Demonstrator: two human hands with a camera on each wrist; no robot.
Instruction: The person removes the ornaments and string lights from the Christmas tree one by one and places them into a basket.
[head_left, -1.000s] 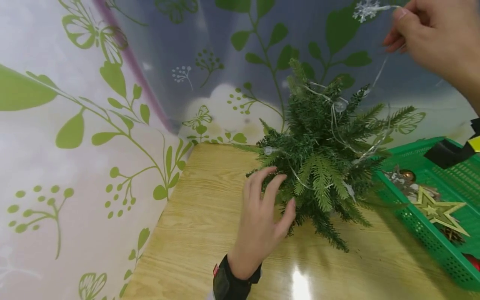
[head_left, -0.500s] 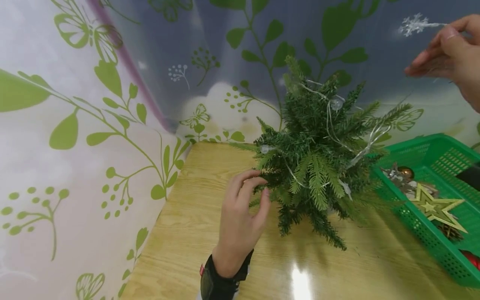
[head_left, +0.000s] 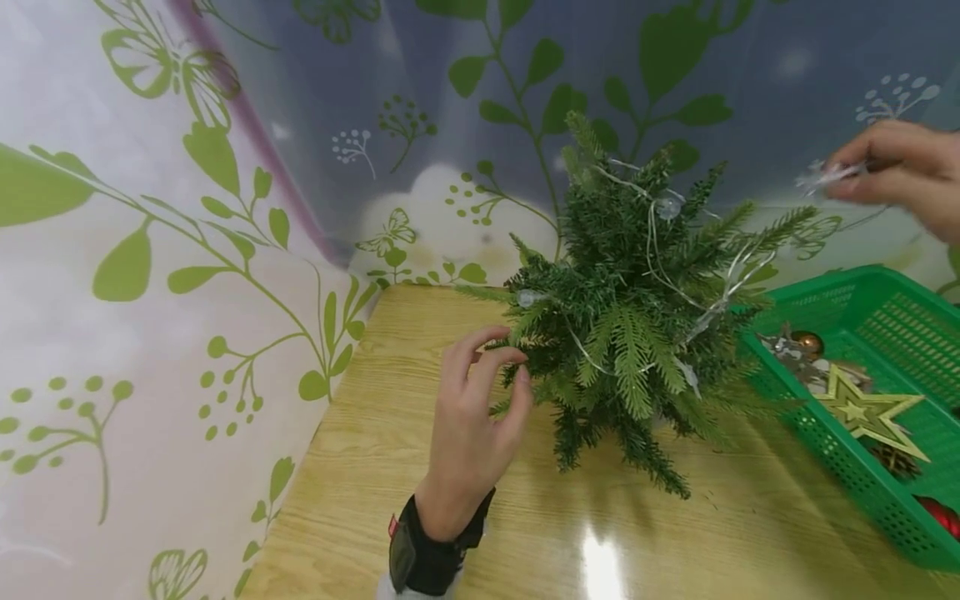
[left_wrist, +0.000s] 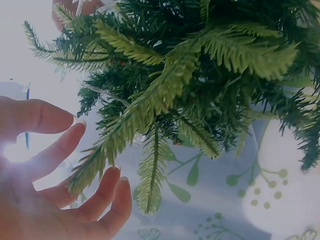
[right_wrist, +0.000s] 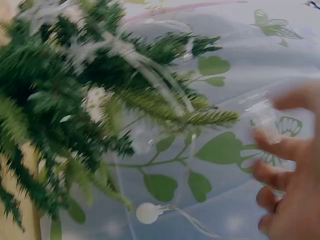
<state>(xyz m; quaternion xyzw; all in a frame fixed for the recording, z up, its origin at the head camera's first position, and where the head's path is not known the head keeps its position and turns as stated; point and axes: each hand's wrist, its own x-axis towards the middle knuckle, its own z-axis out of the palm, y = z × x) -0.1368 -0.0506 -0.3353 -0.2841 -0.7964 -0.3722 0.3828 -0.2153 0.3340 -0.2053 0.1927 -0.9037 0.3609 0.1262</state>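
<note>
A small artificial Christmas tree point(head_left: 622, 308) stands on the wooden table, with clear string lights point(head_left: 663, 250) draped over its branches. Up to the right of it, my right hand point(head_left: 903, 179) pinches a clear snowflake light point(head_left: 821, 177) between thumb and finger; the right wrist view is blurred here. From that hand a thin wire runs back to the tree. A round white bulb point(right_wrist: 147, 213) dangles on its wire in the right wrist view. My left hand point(head_left: 480, 425) is beside the lower left branches, fingers loosely bent around a branch tip point(left_wrist: 85, 180) without gripping it.
A green perforated basket point(head_left: 832, 454) sits right of the tree. Inside lie a gold star point(head_left: 862, 410), a copper-coloured ball point(head_left: 807, 342), a pine cone point(head_left: 896, 460) and a red ornament point(head_left: 939, 515). Patterned walls point(head_left: 172, 350) close off the table's left and back.
My right hand has moved right and then down, bringing the snowflake light lower, its fingers closing on it. My left hand has drawn a little left, away from the tree's middle.
</note>
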